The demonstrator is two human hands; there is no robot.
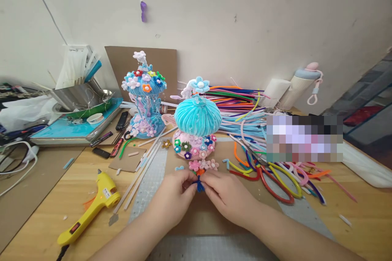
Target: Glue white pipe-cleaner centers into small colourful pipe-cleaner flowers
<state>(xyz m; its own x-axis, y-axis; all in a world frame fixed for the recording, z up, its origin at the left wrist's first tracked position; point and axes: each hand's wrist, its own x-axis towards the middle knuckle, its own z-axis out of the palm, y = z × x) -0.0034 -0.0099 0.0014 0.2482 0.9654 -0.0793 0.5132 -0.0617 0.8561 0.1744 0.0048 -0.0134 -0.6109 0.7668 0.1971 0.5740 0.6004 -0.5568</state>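
Observation:
My left hand (pixel 174 195) and my right hand (pixel 226 193) meet at the table's middle, fingers pinched together on a small dark blue pipe-cleaner piece (pixel 199 185). Just beyond them lie small pink pipe-cleaner flowers (pixel 203 165). Behind these stands a craft model (pixel 196 126) with a turquoise fuzzy dome, a pink base and many small flowers. A second, taller blue and pink model (pixel 143 102) stands further back on the left.
A yellow glue gun (pixel 92 208) lies at the front left. Loose coloured pipe cleaners (pixel 263 142) spread over the right. Glue sticks (pixel 143 169) and a grey cutting mat (pixel 150 187) lie left of my hands. Books, a metal bowl (pixel 82 100) and cardboard are at the back left.

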